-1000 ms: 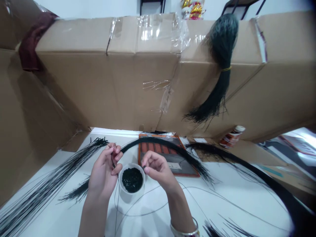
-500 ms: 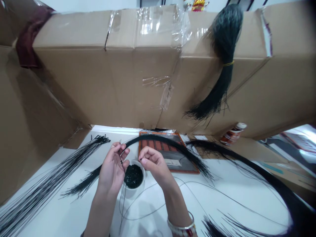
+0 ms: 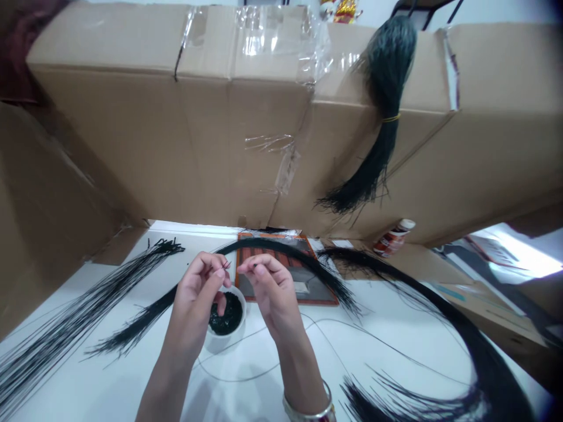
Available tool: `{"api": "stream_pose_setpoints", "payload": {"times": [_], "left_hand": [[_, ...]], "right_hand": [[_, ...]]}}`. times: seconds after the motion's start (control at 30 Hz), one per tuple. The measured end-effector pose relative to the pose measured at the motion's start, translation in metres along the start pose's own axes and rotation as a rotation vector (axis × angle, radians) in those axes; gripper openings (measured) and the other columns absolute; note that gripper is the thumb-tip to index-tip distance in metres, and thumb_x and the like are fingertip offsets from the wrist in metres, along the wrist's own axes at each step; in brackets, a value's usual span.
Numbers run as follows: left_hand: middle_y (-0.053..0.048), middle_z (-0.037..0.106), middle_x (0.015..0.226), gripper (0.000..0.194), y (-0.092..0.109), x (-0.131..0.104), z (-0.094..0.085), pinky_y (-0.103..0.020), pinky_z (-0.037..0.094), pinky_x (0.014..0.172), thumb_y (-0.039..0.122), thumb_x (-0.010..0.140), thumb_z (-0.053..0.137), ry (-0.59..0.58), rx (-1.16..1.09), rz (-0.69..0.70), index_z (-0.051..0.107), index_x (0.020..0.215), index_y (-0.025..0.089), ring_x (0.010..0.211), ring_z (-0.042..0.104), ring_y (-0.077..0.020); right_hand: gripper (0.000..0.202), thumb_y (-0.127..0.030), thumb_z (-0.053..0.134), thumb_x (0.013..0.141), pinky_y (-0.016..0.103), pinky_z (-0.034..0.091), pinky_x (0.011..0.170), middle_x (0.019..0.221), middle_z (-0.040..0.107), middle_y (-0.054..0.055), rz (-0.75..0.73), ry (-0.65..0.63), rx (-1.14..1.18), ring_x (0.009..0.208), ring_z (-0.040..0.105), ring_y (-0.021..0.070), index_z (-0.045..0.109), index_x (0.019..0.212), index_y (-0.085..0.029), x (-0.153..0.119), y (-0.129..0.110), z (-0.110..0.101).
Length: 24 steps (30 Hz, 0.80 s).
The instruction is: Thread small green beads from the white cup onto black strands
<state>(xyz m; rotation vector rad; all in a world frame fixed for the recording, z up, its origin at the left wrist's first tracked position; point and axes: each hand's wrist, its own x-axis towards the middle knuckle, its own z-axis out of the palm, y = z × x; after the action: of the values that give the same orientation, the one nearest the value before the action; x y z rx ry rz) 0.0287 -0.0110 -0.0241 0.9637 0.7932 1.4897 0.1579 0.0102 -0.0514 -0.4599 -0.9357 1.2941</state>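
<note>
My left hand (image 3: pixel 193 305) is closed, with thumb and forefinger pinching thin dark strands (image 3: pixel 226 265) whose tips poke out toward the right. Facing it across a narrow gap, my right hand (image 3: pixel 271 287) pinches a tiny dark bead (image 3: pixel 255 266); its exact shape is too small to make out. A white bowl (image 3: pixel 243 321) full of small shiny black pieces (image 3: pixel 229 316) stands below and between the hands. My left fingers partly cover it. A long thin strand (image 3: pixel 246 380) loops over the white table under my wrists.
Dark strand bundles lie left (image 3: pixel 101 299), behind my hands (image 3: pixel 281 245) and right (image 3: pixel 444 299). Another bundle (image 3: pixel 389 88), tied with a yellow band, hangs over the cardboard wall (image 3: pixel 197 152). A red-brown bottle (image 3: pixel 393 239) leans there. A reddish-framed board (image 3: pixel 323 293) lies behind the bowl.
My left hand has turned and closed its fingertips on the strands, which lay across its more open fingers before. Both hands are raised slightly and closer together. The view has shifted right.
</note>
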Motion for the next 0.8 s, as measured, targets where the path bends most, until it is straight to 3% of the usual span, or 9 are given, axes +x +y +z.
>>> {"api": "stream_pose_setpoints", "payload": {"times": [0.13,0.33,0.47,0.67,0.8], "left_hand": [[0.002,0.054,0.088,0.015,0.001,-0.013,0.0,-0.016,0.032,0.045,0.028,0.091,0.063,-0.044,0.255,0.107,0.056,0.081,0.02,0.056,0.038,-0.0055],[0.002,0.054,0.082,0.009,0.004,-0.025,0.006,-0.021,0.036,0.054,0.017,0.088,0.061,-0.003,0.547,0.279,0.058,0.08,0.022,0.062,0.042,-0.0098],[0.002,0.057,0.08,0.01,0.006,-0.026,0.011,-0.022,0.033,0.051,0.016,0.083,0.064,0.093,0.563,0.383,0.062,0.075,0.022,0.057,0.041,-0.0096],[0.001,0.056,0.077,0.012,0.008,-0.023,0.005,-0.023,0.034,0.049,0.019,0.085,0.066,0.072,0.604,0.398,0.062,0.074,0.022,0.056,0.042,-0.0099],[0.002,0.054,0.073,0.013,0.008,-0.023,0.007,-0.023,0.032,0.048,0.02,0.084,0.067,0.121,0.554,0.396,0.061,0.072,0.022,0.054,0.04,-0.0094]], "right_hand": [[0.008,-0.03,0.08,0.082,0.021,0.051,0.086,0.083,0.075,0.0,-0.017,0.002,0.097,0.084,0.069,0.0109,0.078,0.082,-0.023,-0.005,-0.008,0.009],[0.01,-0.031,0.082,0.079,0.02,0.053,0.079,0.072,0.072,-0.001,0.044,-0.018,0.158,0.073,0.067,0.0106,0.078,0.079,-0.021,-0.009,-0.012,0.013],[0.014,-0.033,0.085,0.074,0.021,0.054,0.078,0.071,0.071,-0.001,0.103,-0.002,0.185,0.069,0.065,0.0103,0.077,0.076,-0.022,-0.01,-0.009,0.014],[0.015,-0.036,0.084,0.074,0.029,0.056,0.082,0.075,0.071,0.001,0.099,0.02,0.078,0.07,0.064,0.0137,0.076,0.074,-0.024,-0.011,-0.004,0.017],[0.011,-0.034,0.083,0.076,0.027,0.055,0.083,0.078,0.073,0.001,0.077,-0.017,0.076,0.074,0.066,0.0135,0.078,0.076,-0.024,-0.012,-0.004,0.02]]}}
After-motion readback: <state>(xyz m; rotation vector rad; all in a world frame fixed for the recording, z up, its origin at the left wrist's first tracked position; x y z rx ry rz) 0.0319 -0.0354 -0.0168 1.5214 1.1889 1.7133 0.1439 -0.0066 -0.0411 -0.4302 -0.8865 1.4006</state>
